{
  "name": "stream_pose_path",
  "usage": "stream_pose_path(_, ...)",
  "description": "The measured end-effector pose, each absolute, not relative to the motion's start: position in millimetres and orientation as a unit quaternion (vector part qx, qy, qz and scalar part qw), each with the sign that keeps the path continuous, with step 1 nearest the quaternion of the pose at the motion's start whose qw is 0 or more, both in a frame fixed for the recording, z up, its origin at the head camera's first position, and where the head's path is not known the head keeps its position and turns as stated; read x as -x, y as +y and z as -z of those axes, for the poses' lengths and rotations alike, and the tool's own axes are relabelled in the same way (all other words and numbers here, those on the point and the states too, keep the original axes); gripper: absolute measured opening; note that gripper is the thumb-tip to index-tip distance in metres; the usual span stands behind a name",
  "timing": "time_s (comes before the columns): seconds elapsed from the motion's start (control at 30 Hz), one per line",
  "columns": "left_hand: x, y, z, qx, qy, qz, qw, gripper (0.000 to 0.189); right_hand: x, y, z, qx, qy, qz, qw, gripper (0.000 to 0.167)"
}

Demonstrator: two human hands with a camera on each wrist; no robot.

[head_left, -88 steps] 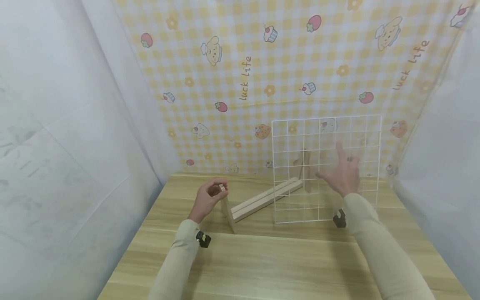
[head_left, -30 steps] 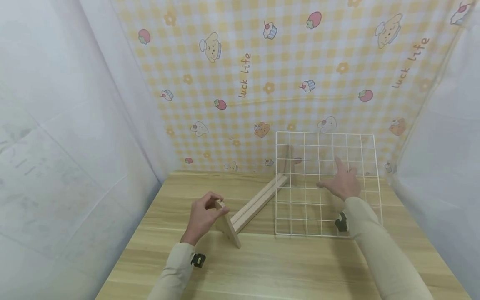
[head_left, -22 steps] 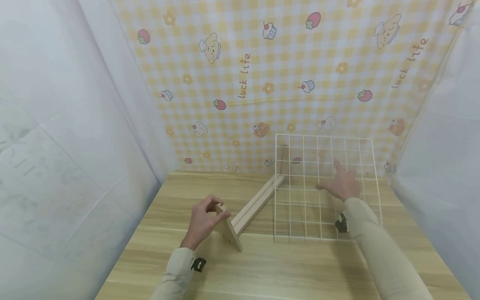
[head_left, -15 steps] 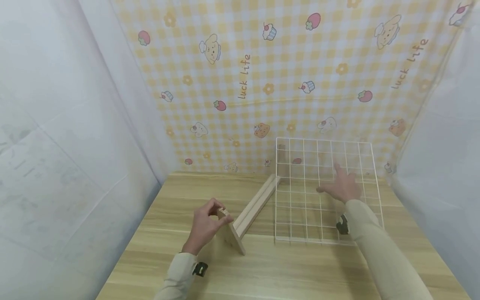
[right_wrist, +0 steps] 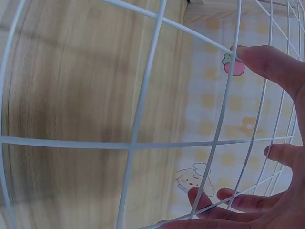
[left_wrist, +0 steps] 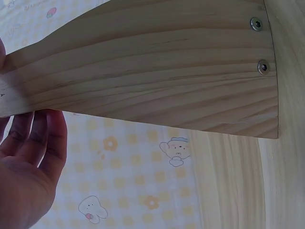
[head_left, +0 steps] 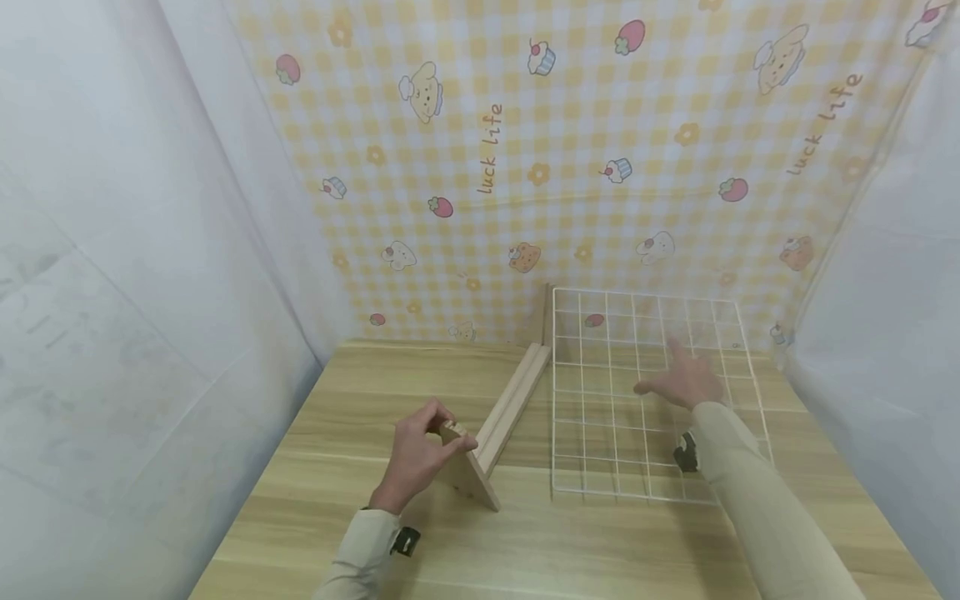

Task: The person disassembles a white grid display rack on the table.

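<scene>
My left hand (head_left: 416, 454) pinches the upper tip of a pale wooden end panel (head_left: 474, 477). It belongs to a wooden stand whose two parallel bars (head_left: 510, 408) run back to a second upright panel (head_left: 546, 315). Two round screws (left_wrist: 256, 24) show near the panel's lower end in the left wrist view. At the right, a white wire grid panel (head_left: 611, 392) leans backward beside the stand. Spread fingers of my right hand (head_left: 690, 383) lie against its wires, and the thumb (right_wrist: 267, 62) touches one in the right wrist view. Some right fingertips are hidden in the head view.
Everything stands on a wood-grain table (head_left: 585, 558). A yellow checked cloth (head_left: 450, 125) with cartoon prints hangs close behind the back edge. Pale curtains (head_left: 150, 250) close off both sides.
The stand has turned: its far end swung left and its near end came toward me with my left hand. The wire grid has tipped farther back, its lower edge coming nearer. My right hand dropped slightly.
</scene>
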State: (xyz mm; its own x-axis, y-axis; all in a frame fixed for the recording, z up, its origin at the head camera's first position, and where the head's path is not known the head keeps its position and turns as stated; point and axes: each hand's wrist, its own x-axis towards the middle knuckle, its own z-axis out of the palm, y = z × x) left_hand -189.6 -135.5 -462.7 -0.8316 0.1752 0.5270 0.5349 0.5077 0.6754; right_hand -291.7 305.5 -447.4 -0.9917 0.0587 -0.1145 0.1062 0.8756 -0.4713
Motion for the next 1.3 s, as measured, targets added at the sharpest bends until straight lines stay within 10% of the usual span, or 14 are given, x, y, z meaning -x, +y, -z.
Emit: stream_pose_path(1.3, 185, -113, 465, 0.244, -0.829, 0.460, 0.206, 0.040, 294, 285, 487, -0.027, 0.977, 0.172, 0.126, 0.116)
